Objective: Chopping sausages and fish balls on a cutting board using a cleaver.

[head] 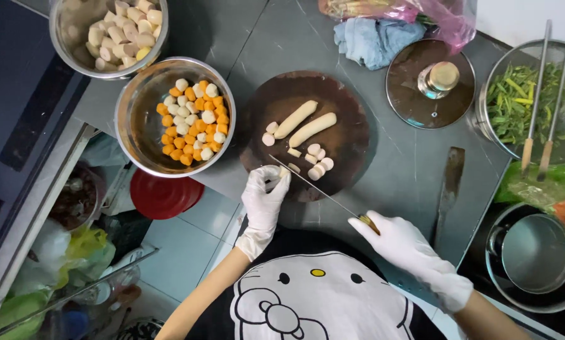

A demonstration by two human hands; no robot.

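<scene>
While the left hand (265, 192), in a white disposable glove, pinches the end of a pale sausage-like piece (273, 173) at the lower left edge of the round dark wooden cutting board (352, 160), the right hand (401, 240), gloved the same way, is closed round the handle of a long thin-bladed knife (317, 189) whose blade runs diagonally from lower centre of the frame up to the piece under the left fingers. Two whole pale sausages (304, 123) lie side by side in the middle of the board, with a scatter of short cut rounds (317, 162) just below them and one round (268, 139) to their left. By the look of it the step in hand is slicing: the blade tip sits at the held piece, so the next move seems to call for a steady downward cut close beside the left fingertips, which must stay curled back from the edge. Left of the board on the grey bench (415, 170) stands a steel bowl of orange and white balls (176, 116); another steel bowl of pale cut pieces (110, 33) is at the upper left. A glass lid (408, 101), a blue cloth (372, 39) and a pot of green vegetables with long chopsticks (519, 104) fill the upper right.
</scene>
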